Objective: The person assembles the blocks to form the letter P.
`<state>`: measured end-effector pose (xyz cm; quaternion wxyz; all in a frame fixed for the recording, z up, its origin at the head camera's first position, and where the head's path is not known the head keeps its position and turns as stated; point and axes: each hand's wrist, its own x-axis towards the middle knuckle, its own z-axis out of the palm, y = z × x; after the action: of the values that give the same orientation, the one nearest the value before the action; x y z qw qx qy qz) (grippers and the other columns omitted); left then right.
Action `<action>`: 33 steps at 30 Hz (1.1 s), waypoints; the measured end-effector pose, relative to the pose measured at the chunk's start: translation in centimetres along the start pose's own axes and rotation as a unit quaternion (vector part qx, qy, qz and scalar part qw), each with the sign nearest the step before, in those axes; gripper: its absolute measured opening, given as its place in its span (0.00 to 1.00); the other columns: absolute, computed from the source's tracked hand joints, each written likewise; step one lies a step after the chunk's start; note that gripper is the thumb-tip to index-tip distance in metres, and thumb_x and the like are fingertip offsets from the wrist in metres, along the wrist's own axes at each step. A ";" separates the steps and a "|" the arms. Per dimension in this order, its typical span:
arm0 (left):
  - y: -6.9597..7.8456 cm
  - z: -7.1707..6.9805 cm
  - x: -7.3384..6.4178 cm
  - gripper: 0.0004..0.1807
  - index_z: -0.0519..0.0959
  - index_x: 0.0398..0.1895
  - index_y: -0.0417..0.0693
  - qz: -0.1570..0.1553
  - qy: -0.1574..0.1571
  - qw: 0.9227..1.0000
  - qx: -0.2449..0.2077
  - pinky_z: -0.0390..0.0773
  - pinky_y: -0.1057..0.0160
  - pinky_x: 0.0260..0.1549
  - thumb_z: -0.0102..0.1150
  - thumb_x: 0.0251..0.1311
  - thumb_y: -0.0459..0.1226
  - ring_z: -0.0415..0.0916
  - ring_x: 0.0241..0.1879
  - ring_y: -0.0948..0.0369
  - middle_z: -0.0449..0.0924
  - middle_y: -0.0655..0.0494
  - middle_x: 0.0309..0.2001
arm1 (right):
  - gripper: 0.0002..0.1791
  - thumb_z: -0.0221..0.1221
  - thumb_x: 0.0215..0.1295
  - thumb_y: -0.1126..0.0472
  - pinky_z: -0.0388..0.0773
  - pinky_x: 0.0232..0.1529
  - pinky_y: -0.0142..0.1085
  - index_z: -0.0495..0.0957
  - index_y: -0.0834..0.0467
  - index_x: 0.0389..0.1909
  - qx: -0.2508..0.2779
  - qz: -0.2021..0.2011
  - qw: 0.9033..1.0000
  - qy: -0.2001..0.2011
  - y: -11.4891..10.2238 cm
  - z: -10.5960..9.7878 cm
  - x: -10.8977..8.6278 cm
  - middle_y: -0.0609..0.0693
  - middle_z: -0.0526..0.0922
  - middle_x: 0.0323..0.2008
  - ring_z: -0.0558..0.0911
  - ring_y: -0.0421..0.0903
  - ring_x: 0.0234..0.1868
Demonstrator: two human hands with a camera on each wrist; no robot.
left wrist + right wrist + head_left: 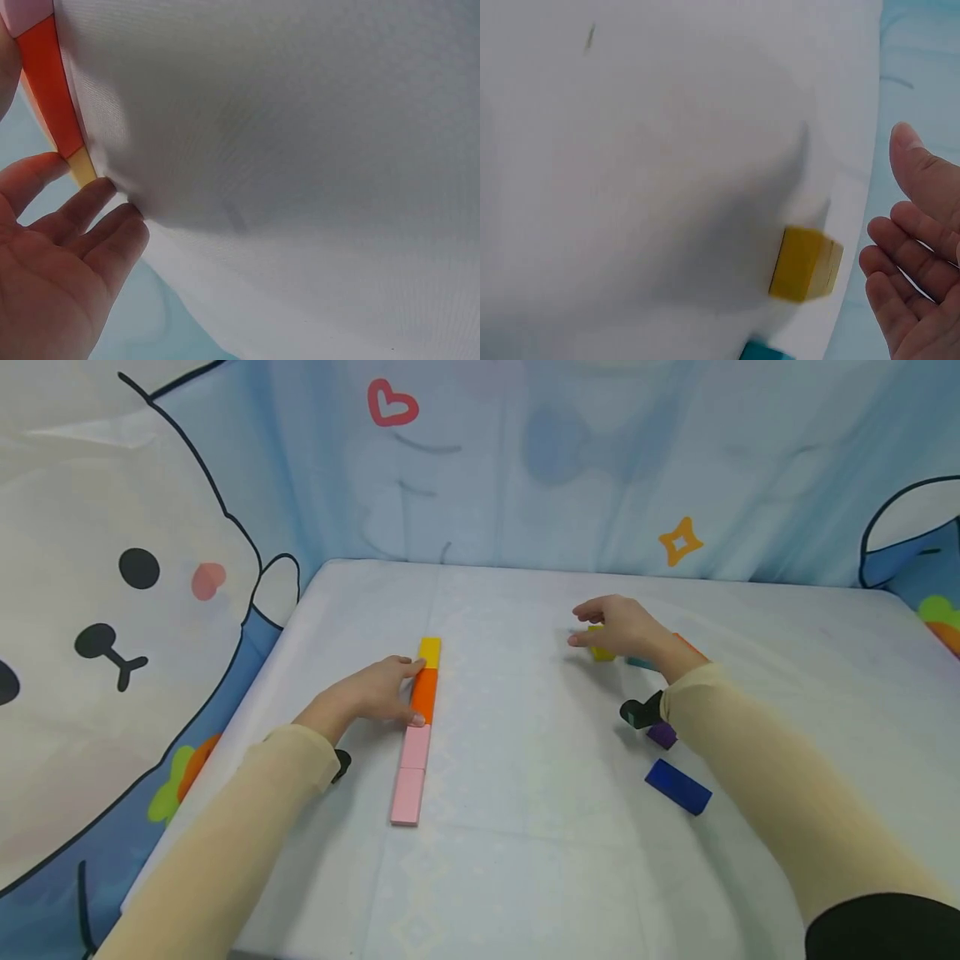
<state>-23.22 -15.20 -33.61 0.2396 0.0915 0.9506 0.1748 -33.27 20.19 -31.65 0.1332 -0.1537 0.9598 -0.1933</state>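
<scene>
A straight row of blocks lies on the white-covered table: a yellow block (430,652) at the far end, an orange block (424,693), then two pink blocks (409,793) nearer. My left hand (378,689) rests along the row's left side, thumb and index finger spread at the orange block's two ends. In the left wrist view, other fingertips are near the yellow end. My right hand (626,631) hovers with parted fingers just over another yellow block (799,262), holding nothing. A teal block (765,351) is close to it, partly hidden under the hand in the head view.
Under and beside the right forearm are a purple block (662,735), a blue block (678,787) and part of another orange block (690,646). A patterned blue curtain (487,485) hangs behind the table's far edge.
</scene>
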 end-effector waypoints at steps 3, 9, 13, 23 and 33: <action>-0.1 0.0 0.0 0.52 0.49 0.83 0.52 -0.001 -0.001 1.000 -0.001 0.59 0.42 0.77 0.71 0.62 0.46 0.51 0.80 0.44 0.48 0.43 0.82 | 0.35 0.63 0.71 0.51 0.65 0.73 0.61 0.68 0.65 0.72 -0.007 0.001 1.000 0.001 0.8 -0.4 -0.3 0.68 0.72 0.69 0.68 0.66 0.71; -0.1 0.0 -0.2 0.52 0.49 0.83 0.52 0.000 -0.002 1.000 -0.002 0.60 0.42 0.76 0.70 0.63 0.46 0.52 0.80 0.44 0.48 0.43 0.82 | 0.34 0.63 0.70 0.52 0.66 0.71 0.63 0.69 0.67 0.70 -0.022 -0.003 1.000 0.005 2.4 -0.7 -0.8 0.70 0.72 0.67 0.69 0.68 0.68; -0.2 0.0 -0.2 0.51 0.50 0.83 0.51 0.001 -0.001 1.000 -0.002 0.60 0.42 0.76 0.70 0.63 0.46 0.52 0.80 0.44 0.48 0.43 0.82 | 0.35 0.64 0.70 0.52 0.64 0.71 0.65 0.69 0.67 0.71 -0.025 -0.001 1.000 -0.002 3.1 -0.8 -1.0 0.71 0.71 0.68 0.68 0.68 0.69; -0.4 0.0 0.1 0.52 0.50 0.83 0.52 0.007 0.001 1.000 -0.006 0.59 0.43 0.77 0.71 0.61 0.46 0.52 0.80 0.45 0.48 0.43 0.82 | 0.38 0.64 0.70 0.50 0.63 0.71 0.66 0.65 0.64 0.74 -0.040 0.010 0.999 -0.034 4.2 -0.7 -1.2 0.71 0.68 0.71 0.66 0.69 0.71; -0.3 -0.1 0.1 0.53 0.49 0.83 0.52 0.007 -0.003 1.000 -0.004 0.58 0.42 0.77 0.71 0.61 0.47 0.50 0.81 0.45 0.47 0.44 0.83 | 0.33 0.61 0.72 0.56 0.64 0.70 0.66 0.67 0.67 0.72 -0.068 -0.018 0.997 -0.034 4.7 -0.6 -1.1 0.73 0.70 0.68 0.70 0.69 0.68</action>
<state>-23.39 -15.52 -33.65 0.2417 0.0979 0.9485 0.1797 -33.60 24.87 -32.80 0.1510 -0.1861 0.9629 -0.1242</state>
